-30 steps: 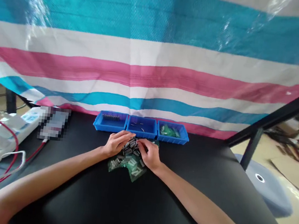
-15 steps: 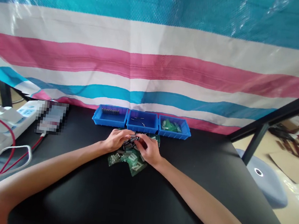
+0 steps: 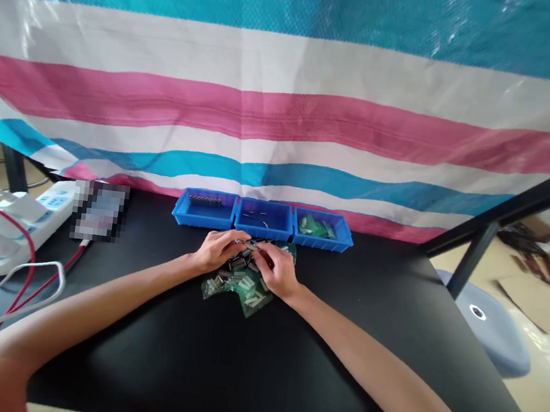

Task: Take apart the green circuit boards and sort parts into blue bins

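We are pinching a metal piece (image 3: 252, 246) between our left hand (image 3: 214, 251) and right hand (image 3: 278, 270), holding it just over the green plastic (image 3: 251, 308); blue trays (image 3: 266, 233) are standing behind that plastic.

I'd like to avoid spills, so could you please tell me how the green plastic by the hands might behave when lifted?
The green plastic is probably floppy, as it looks thin and crumpled. The metallic pieces among it may slide or roll, being rod-shaped.
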Demonstrator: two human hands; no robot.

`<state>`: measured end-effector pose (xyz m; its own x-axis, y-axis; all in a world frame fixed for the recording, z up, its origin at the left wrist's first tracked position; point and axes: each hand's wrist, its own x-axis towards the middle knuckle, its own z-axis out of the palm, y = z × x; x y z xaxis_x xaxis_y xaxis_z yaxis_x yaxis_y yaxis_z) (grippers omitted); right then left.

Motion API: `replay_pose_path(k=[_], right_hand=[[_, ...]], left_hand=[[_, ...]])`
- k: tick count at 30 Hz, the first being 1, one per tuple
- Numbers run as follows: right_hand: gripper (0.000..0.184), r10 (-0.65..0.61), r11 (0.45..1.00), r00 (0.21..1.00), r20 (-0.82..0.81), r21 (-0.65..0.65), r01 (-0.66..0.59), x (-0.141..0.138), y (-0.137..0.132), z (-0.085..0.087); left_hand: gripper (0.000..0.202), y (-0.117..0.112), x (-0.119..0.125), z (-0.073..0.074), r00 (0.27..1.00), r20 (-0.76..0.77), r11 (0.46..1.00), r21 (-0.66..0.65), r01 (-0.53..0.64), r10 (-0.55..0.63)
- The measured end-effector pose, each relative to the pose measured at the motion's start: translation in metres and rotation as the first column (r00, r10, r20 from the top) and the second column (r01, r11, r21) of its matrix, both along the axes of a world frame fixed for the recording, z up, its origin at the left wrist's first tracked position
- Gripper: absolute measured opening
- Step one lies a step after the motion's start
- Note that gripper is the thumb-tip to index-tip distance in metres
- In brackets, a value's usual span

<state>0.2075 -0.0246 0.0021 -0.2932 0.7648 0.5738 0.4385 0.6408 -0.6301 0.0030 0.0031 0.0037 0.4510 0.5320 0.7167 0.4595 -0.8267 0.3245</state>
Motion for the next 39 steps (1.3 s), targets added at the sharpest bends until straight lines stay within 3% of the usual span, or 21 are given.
replay_pose_path(k=[9, 23, 27, 31, 35, 37, 39], right_hand=[[0.020, 0.030, 0.999, 0.995, 0.090, -0.040, -0.026, -0.001, 0.004, 0.000], [0.019, 0.034, 0.999, 0.996, 0.086, -0.042, -0.030, -0.002, 0.003, 0.000], [0.019, 0.044, 0.998, 0.996, 0.078, -0.043, -0.040, -0.002, 0.003, 0.000], [0.019, 0.051, 0.998, 0.996, 0.078, -0.029, -0.049, -0.002, 0.004, 0.000], [0.020, 0.050, 0.998, 0.995, 0.089, -0.048, -0.046, -0.002, 0.004, -0.001], [0.021, 0.060, 0.997, 0.994, 0.086, -0.049, -0.056, -0.002, 0.003, -0.001], [0.021, 0.070, 0.997, 0.994, 0.086, -0.048, -0.066, -0.002, 0.003, -0.001]], left_hand=[[0.016, -0.003, 0.005, 0.007, 0.999, 0.032, 0.995, 0.099, 0.010, -0.014], [0.018, -0.007, 0.002, 0.005, 0.989, 0.084, 0.993, -0.021, -0.120, 0.122], [0.023, -0.003, 0.002, 0.021, 0.979, 0.169, 0.993, -0.051, -0.108, 0.115], [0.020, 0.011, -0.004, 0.050, 0.971, 0.158, 0.984, -0.029, -0.178, 0.180], [0.024, 0.044, -0.022, 0.080, 0.942, -0.001, 0.940, -0.065, -0.336, 0.336], [0.026, 0.063, -0.031, 0.089, 0.911, -0.215, 0.922, -0.083, -0.377, 0.353], [0.025, 0.078, -0.037, 0.094, 0.824, -0.459, 0.902, -0.099, -0.420, 0.333]])
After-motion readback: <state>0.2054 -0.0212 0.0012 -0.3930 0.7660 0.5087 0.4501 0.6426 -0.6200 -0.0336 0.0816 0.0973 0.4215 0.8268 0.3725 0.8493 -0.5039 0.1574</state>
